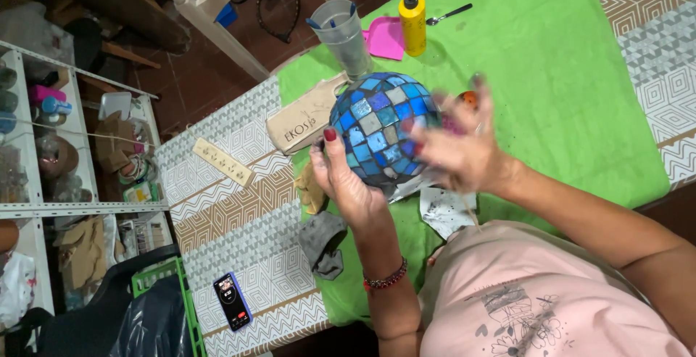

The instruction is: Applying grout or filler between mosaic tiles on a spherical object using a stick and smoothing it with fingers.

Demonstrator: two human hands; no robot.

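A round ball (380, 126) covered in blue, grey and silver mosaic tiles is held above a green cloth (551, 74). My left hand (346, 179) cups it from below and the left, thumb up against the tiles. Over the ball's right side sits my right hand (457, 147), blurred, fingers spread and touching the tiles; something small and orange (468, 98) shows at its fingertips, too blurred to name.
A clear plastic cup (345, 34) with tools, a pink scoop (386, 38), a yellow bottle (413, 22) and a spoon (448, 15) stand behind. A wooden cut-out (304, 119), a grey rag (322, 241), a wooden strip (222, 161), a phone (232, 301), shelves (65, 205) at left.
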